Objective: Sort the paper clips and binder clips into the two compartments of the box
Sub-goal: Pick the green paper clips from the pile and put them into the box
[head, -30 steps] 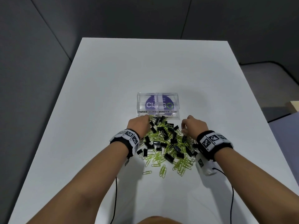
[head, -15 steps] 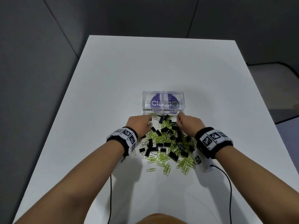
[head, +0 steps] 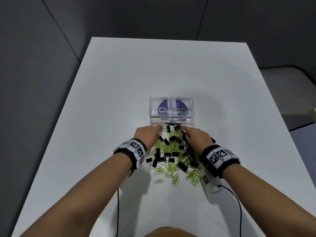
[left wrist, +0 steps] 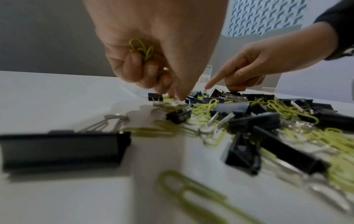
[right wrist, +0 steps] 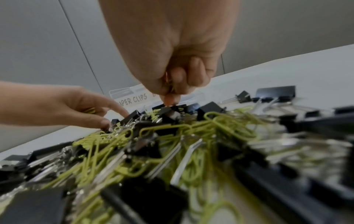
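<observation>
A clear two-compartment box (head: 171, 102) stands mid-table, labelled PAPER CLIPS on the left and BINDER CLIPS on the right. Just in front of it lies a mixed pile (head: 176, 154) of yellow-green paper clips and black binder clips. My left hand (head: 159, 130) is at the pile's far left; its curled fingers hold a few paper clips (left wrist: 141, 50) while thumb and forefinger reach down into the pile. My right hand (head: 183, 130) is at the far right, fingers curled with metal glinting among them, its fingertip (right wrist: 170, 100) on a black binder clip (right wrist: 168, 110).
The white table (head: 102, 117) has grey walls behind and left of it. Loose paper clips (head: 175, 179) trail toward me from the pile. A large binder clip (left wrist: 63, 148) lies under my left wrist. Thin black cables (head: 118, 211) hang from both wrist bands.
Both hands have slid forward over the pile toward the box's front wall. The right hand also moved left, so the two hands are now closer together.
</observation>
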Demonstrator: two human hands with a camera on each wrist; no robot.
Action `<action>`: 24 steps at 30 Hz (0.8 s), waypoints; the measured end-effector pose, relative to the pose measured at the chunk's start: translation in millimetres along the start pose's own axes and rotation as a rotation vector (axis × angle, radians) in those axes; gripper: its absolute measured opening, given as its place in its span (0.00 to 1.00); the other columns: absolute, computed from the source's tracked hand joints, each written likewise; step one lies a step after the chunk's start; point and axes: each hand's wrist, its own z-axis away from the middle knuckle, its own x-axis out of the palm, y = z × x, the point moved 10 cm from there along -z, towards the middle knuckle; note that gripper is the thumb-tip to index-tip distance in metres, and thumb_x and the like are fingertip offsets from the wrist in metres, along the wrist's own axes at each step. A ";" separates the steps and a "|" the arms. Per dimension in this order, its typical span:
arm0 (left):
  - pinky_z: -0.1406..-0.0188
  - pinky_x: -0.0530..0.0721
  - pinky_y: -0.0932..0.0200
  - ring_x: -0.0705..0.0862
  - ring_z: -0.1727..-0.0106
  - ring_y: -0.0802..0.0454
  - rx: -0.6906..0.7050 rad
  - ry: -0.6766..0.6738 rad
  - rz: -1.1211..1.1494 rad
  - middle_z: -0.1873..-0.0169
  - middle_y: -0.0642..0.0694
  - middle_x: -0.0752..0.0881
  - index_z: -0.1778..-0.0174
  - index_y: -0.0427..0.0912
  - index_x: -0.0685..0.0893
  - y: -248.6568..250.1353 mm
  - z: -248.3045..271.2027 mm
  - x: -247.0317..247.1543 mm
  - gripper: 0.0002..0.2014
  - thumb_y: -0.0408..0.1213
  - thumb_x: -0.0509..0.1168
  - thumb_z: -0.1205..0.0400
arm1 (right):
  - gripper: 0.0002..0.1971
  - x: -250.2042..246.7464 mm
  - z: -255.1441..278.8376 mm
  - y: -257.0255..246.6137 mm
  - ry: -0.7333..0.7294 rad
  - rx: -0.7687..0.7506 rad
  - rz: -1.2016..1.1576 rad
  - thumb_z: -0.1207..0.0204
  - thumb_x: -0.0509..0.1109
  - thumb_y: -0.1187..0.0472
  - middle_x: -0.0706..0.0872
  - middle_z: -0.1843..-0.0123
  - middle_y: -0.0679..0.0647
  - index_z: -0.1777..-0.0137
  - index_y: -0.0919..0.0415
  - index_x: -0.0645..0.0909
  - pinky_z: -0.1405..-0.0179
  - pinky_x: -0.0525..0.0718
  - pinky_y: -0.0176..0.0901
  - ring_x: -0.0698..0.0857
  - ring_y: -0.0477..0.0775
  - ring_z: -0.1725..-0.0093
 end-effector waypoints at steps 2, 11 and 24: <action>0.54 0.81 0.54 0.85 0.46 0.45 0.032 0.009 -0.001 0.44 0.46 0.86 0.28 0.49 0.71 -1.0 3.3 -0.9 0.17 0.46 0.51 0.13 | 0.21 -5.4 1.9 6.4 0.034 0.001 -0.039 0.17 0.53 0.65 0.83 0.33 0.56 0.27 0.51 0.72 0.46 0.84 0.50 0.85 0.59 0.42; 0.49 0.81 0.53 0.84 0.45 0.45 -0.081 -0.029 0.058 0.43 0.45 0.84 0.38 0.42 0.76 -4.2 -6.5 -6.6 0.13 0.44 0.58 0.15 | 0.18 -15.4 -26.0 12.3 0.094 0.225 -0.194 0.19 0.58 0.48 0.86 0.50 0.57 0.46 0.63 0.79 0.57 0.83 0.46 0.86 0.58 0.56; 0.49 0.83 0.51 0.83 0.48 0.45 -0.060 -0.144 0.084 0.43 0.43 0.80 0.45 0.39 0.78 -12.7 -5.5 3.7 0.10 0.41 0.59 0.15 | 0.13 -19.6 -23.3 17.5 0.134 0.203 -0.107 0.23 0.63 0.53 0.85 0.49 0.55 0.48 0.61 0.80 0.59 0.85 0.45 0.86 0.56 0.57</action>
